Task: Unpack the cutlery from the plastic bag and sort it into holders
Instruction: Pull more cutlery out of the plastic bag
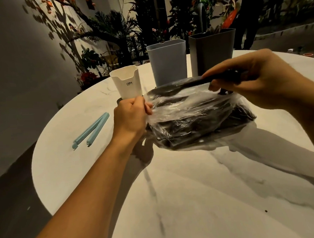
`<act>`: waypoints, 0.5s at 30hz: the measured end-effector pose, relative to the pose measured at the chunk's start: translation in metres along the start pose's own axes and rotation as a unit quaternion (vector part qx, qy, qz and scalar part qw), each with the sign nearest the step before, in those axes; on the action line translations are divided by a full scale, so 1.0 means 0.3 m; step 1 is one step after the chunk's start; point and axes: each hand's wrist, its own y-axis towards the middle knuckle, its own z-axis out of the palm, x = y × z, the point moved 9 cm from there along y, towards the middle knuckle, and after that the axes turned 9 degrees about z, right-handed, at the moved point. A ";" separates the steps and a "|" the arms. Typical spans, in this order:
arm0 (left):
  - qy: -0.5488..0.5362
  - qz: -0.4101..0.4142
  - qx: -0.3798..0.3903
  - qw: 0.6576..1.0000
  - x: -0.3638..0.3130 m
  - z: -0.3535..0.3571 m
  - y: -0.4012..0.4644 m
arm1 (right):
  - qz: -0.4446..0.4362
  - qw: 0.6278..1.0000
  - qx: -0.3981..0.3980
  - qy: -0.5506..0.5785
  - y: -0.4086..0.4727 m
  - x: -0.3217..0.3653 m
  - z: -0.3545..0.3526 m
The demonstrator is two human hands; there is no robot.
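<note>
Head view, scanned left to right. Far left on white round table [176,200]: pale blue bag clip [90,131], lying open in a V, well apart from everything else; presumably taken off the bag and set aside. Next, left hand [132,116]: fingers clenched round a bunch of clear film at the left edge of plastic bag [194,114], likely anchoring the bag and keeping its mouth taut for extraction. Just behind that hand, white holder [126,82], upright, marked CRBW, contents not visible. Centre: bag resting on the table, dark cutlery [199,129] massed inside, individual pieces not distinguishable through the film. Behind bag, blue-grey holder [167,62] and dark grey holder [212,51], both upright, side by side, mouths up to receive sorted pieces; interiors not visible. Right: right hand [251,81] above the bag, fingers and thumb pinching one black utensil [201,81], held roughly level, its far end at or in the bag opening. Judged stage: early unpacking, first piece apparently being drawn out. Type of utensil cannot be told.
</note>
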 end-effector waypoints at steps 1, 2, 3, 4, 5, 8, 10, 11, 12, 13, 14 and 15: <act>-0.016 0.000 -0.005 1.000 -0.003 0.000 -0.001 | -0.008 1.000 -0.021 0.002 0.000 0.004 -0.006; -0.030 0.001 -0.012 0.999 -0.006 -0.001 -0.003 | -0.015 0.999 -0.043 0.004 0.001 0.006 -0.012; -0.041 0.003 -0.018 0.999 -0.009 0.000 -0.003 | -0.021 0.998 -0.062 0.007 0.002 0.007 -0.017; -0.047 0.005 -0.021 0.999 -0.014 0.001 -0.005 | -0.027 0.997 -0.077 0.006 0.002 0.008 -0.020; -0.048 0.008 -0.020 0.999 -0.019 0.005 -0.008 | -0.034 0.995 -0.091 0.002 0.002 0.010 -0.022; -0.037 0.024 -0.007 0.999 -0.033 0.022 -0.017 | -0.052 0.991 -0.124 0.014 0.001 0.019 -0.045; -0.034 0.036 0.005 0.999 -0.043 0.034 -0.023 | -0.064 0.986 -0.151 0.039 -0.002 0.036 -0.073; -0.034 0.042 0.011 0.998 -0.046 0.039 -0.026 | -0.070 0.982 -0.166 0.055 -0.002 0.047 -0.088; -0.036 0.049 0.017 0.998 -0.051 0.045 -0.027 | -0.075 0.979 -0.178 0.069 0.000 0.059 -0.101; -0.039 0.059 0.025 0.997 -0.057 0.052 -0.028 | -0.077 0.976 -0.188 0.079 0.003 0.070 -0.109; -0.042 0.072 0.033 0.996 -0.065 0.059 -0.029 | -0.075 0.974 -0.194 0.087 0.009 0.078 -0.113; -0.045 0.086 0.042 0.994 -0.075 0.068 -0.029 | -0.070 0.974 -0.195 0.092 0.018 0.083 -0.112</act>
